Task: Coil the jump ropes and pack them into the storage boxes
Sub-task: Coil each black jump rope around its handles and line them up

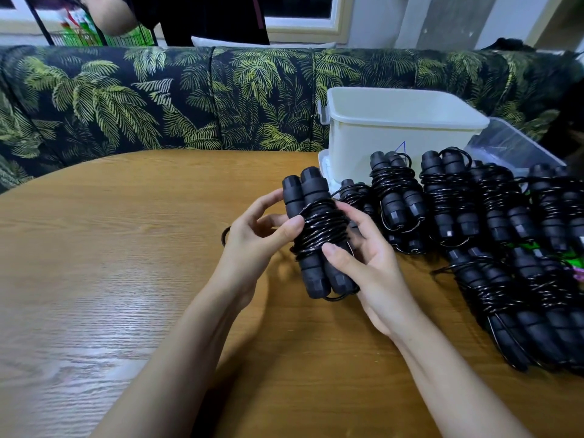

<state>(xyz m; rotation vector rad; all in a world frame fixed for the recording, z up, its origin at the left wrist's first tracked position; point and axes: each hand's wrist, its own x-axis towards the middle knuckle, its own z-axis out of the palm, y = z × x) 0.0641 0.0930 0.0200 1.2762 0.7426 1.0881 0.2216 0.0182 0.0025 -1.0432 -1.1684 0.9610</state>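
A black jump rope [317, 230], its cord wound round its two handles, is held upright above the wooden table [126, 248]. My left hand [256, 238] grips it from the left, thumb pressed on the coil. My right hand [363, 263] holds it from the right, thumb on the lower handle, fingers behind. Several more coiled black jump ropes [458, 203] lie in a row on the table to the right. Behind them stands a white storage box [401, 134] on its lid, with a clear box [512, 147] at its right.
A sofa with a palm-leaf print [158, 99] curves round the far side of the table. A person [117, 14] stands behind it near the window. A small black band [225, 235] lies on the table by my left hand.
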